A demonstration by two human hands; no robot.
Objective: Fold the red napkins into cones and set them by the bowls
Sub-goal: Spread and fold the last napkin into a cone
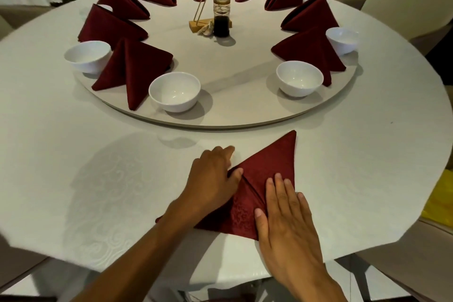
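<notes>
- Napkin (269, 162) lies half-folded on table (98, 154), before the person.
- Right hand (286, 223) flat, fingers straight, pressing it; left hand (213, 174) thumbs the crease, grip unclear.
- Risk: easing pressure likely lets the crease spring, spoiling the cone.

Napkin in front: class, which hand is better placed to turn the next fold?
Probably the left hand: its thumb and fingers seem to pinch the napkin at its folded edge, while the right hand lies flat on it, pinning the cloth.
</notes>
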